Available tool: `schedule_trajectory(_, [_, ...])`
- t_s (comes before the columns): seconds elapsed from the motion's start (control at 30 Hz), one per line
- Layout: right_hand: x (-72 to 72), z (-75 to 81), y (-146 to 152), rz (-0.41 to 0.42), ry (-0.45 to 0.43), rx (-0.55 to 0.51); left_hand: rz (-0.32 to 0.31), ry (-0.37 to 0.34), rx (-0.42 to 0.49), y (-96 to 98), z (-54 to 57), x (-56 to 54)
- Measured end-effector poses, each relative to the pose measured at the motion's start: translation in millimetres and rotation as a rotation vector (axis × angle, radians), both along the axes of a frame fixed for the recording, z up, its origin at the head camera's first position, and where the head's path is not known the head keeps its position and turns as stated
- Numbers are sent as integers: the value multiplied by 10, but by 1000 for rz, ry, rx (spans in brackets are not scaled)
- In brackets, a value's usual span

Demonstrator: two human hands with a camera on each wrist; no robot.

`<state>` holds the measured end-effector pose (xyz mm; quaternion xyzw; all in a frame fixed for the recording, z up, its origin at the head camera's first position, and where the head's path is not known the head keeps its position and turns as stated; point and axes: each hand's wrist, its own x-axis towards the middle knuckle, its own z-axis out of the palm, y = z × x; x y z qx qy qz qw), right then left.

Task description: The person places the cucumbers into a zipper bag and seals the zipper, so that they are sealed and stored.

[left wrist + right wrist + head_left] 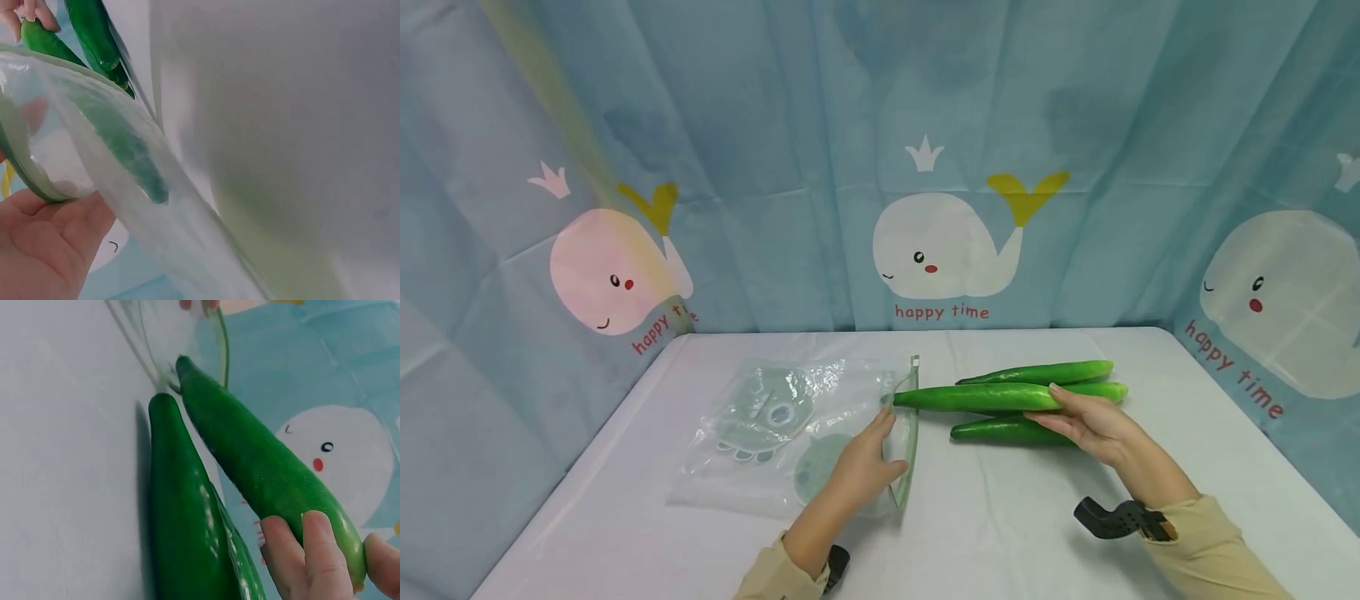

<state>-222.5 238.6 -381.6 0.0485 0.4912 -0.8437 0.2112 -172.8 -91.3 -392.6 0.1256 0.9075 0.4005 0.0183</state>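
A clear zip bag (760, 483) with a green edge and pale green printed figures lies flat, its mouth facing right. At that mouth, my left hand (863, 465) holds the upper rim raised, and the mouth gapes (37, 169). The left fingers show partly through the film. My right hand (1093, 423) grips a long green cucumber (977, 397) near its paler end, thumb on one side and fingers on the other. The cucumber's dark tip reaches into the bag's mouth. Beneath and beside it lie other cucumbers (1037, 372), partly hidden by the right hand.
A white cloth covers the table (1000, 533). Blue curtains (820, 125) with printed whales stand along its back and both sides. Black wrist mounts (1112, 518) sit on both forearms.
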Motion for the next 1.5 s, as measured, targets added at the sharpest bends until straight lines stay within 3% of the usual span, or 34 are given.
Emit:
schedule_trajectory(0.17, [5, -6, -51, 13, -23, -78, 4, -46, 53, -12, -14, -11])
schedule_trajectory(0.5, [-22, -39, -164, 9, -84, -135, -21, -102, 161, -40, -15, 11])
schedule_trajectory(0.63, [-29, -79, -175, 9, -115, -189, -35, -106, 167, -37, -22, 11])
schedule_trajectory(1.0, [-65, -76, -262, 2, -127, -206, -98, -97, 170, -22, -16, -7])
schedule_trajectory(1.5, [-93, -84, -434, 15, -166, -300, -131, -92, 166, -25, -48, 1])
